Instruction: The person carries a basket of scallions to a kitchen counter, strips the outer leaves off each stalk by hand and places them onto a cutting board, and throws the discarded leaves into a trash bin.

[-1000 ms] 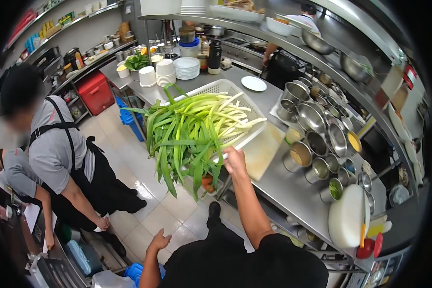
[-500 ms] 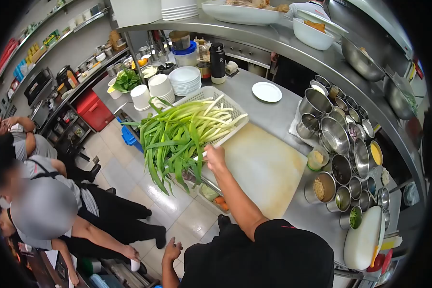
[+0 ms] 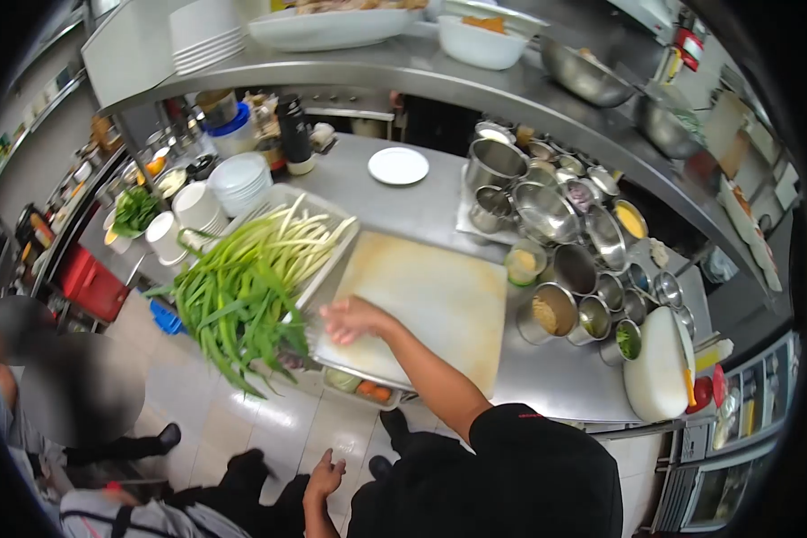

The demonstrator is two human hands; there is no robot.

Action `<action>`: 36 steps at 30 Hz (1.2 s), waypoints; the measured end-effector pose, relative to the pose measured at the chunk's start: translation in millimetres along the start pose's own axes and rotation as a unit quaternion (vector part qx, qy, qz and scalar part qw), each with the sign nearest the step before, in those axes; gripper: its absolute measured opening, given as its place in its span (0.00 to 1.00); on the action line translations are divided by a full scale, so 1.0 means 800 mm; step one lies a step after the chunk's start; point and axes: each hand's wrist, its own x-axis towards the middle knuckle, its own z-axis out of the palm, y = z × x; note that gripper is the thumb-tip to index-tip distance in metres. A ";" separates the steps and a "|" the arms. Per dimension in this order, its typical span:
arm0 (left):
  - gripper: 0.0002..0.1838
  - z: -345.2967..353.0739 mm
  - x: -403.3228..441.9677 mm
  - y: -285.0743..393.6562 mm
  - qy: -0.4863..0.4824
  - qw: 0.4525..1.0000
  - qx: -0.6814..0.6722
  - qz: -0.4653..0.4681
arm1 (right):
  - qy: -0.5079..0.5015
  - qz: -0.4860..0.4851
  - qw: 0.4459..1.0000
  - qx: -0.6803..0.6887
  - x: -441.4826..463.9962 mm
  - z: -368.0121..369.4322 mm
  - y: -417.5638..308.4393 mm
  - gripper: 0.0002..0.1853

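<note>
My right hand (image 3: pixel 356 320) is raised over the left side of a white cutting board (image 3: pixel 421 296), fingers apart and slightly blurred, with nothing in it. Just to its left, a bunch of green onions (image 3: pixel 242 296) lies in a pale plastic basket (image 3: pixel 339 242). Their white ends point toward the back right, and the green leaves hang over the front edge. Low by my side, my left hand (image 3: pixel 325 475) hangs above the tiled floor, fingers loosely parted and holding nothing.
Several steel containers (image 3: pixel 547 212) crowd the counter's right side, near a large white rounded container (image 3: pixel 656 368). A white plate (image 3: pixel 398 166) lies behind the board. Stacked bowls (image 3: pixel 197 208) stand at back left. Overhead runs a steel shelf (image 3: pixel 368 79). Co-workers stand at lower left.
My right hand has let go of the basket's near edge and moved over the board, opening. The view has swung to the right; the green onions stay in the basket.
</note>
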 end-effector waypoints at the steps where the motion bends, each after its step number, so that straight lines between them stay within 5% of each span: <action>1: 0.33 0.006 0.010 -0.004 0.000 0.998 -0.067 0.017 | 0.013 -0.003 1.000 -0.005 -0.016 -0.011 0.009 0.17; 4: 0.31 -0.003 0.015 0.025 -0.083 0.988 -0.072 0.104 | -0.001 0.007 0.990 -0.139 -0.069 -0.051 0.044 0.11; 8: 0.27 -0.006 0.014 0.086 -0.103 0.970 -0.070 0.211 | 0.070 -0.073 0.984 -0.147 -0.131 -0.099 0.075 0.08; 10: 0.35 -0.006 0.010 0.128 -0.103 0.959 -0.111 0.241 | 0.109 -0.078 0.981 -0.140 -0.158 -0.118 0.074 0.09; 11: 0.43 -0.008 0.017 0.146 -0.136 0.960 -0.085 0.231 | 0.089 -0.091 0.982 -0.138 -0.174 -0.127 0.072 0.10; 15: 0.43 -0.003 0.009 0.230 -0.259 0.900 -0.077 0.343 | 0.080 -0.125 0.983 -0.107 -0.263 -0.141 0.063 0.20; 17: 0.35 0.010 -0.011 0.270 -0.344 0.886 -0.101 0.293 | 0.118 -0.280 0.940 -0.157 -0.314 -0.144 0.076 0.24; 18: 0.35 0.019 -0.004 0.264 -0.378 0.872 -0.158 0.269 | 0.162 -0.278 0.934 -0.156 -0.353 -0.140 0.076 0.24; 22: 0.32 0.070 0.070 0.269 -0.474 0.850 -0.039 0.226 | 0.309 -0.233 0.892 -0.234 -0.478 -0.133 0.101 0.29; 24: 0.32 0.115 0.069 0.272 -0.438 0.794 -0.004 0.422 | 0.320 -0.170 0.921 -0.144 -0.534 -0.139 0.116 0.31; 26: 0.35 0.135 0.000 0.303 -0.423 0.834 -0.002 0.353 | 0.319 -0.156 0.925 -0.137 -0.583 -0.143 0.117 0.30; 29: 0.38 0.188 -0.014 0.306 -0.378 0.810 0.026 0.447 | 0.318 -0.159 0.935 -0.010 -0.632 -0.155 0.115 0.27; 34: 0.35 0.270 -0.068 0.326 -0.351 0.831 0.005 0.432 | 0.277 -0.185 0.940 -0.072 -0.679 -0.212 0.149 0.26; 36: 0.33 0.306 -0.071 0.345 -0.428 0.870 -0.112 0.217 | 0.258 -0.197 0.927 -0.186 -0.716 -0.252 0.174 0.21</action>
